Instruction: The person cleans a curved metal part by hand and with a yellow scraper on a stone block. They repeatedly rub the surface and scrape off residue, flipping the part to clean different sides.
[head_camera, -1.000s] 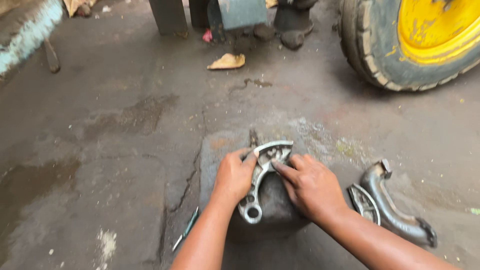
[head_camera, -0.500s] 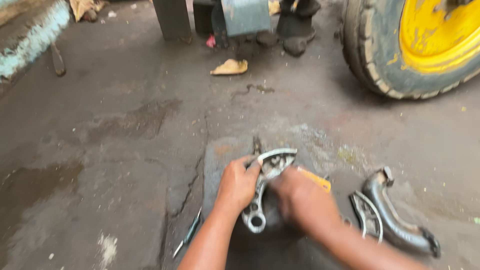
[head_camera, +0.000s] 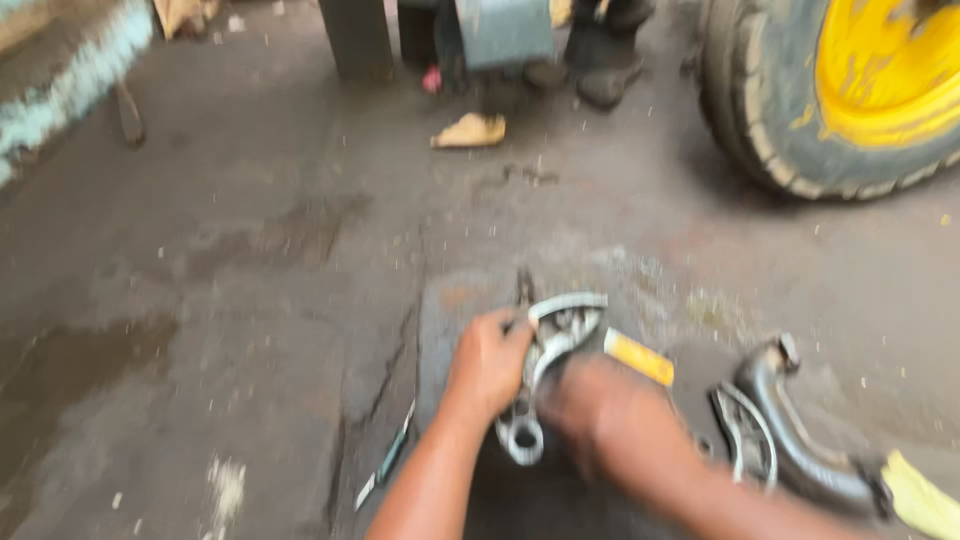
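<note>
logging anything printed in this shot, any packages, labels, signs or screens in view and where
None that can be made out: no package, label, sign or screen shows on the floor or by the yellow-rimmed tyre.
The only candidate is a small yellow-orange strip by the blurred right hand, beside the curved metal part that the left hand grips; too blurred to tell what it is.

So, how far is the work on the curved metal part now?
Already down: a second curved part lies on the floor at the right. In hand: the left hand steadies the curved metal part on a dark block, while the blurred right hand holds a yellow-handled tool beside it. What is left cannot be judged through the blur.
</note>
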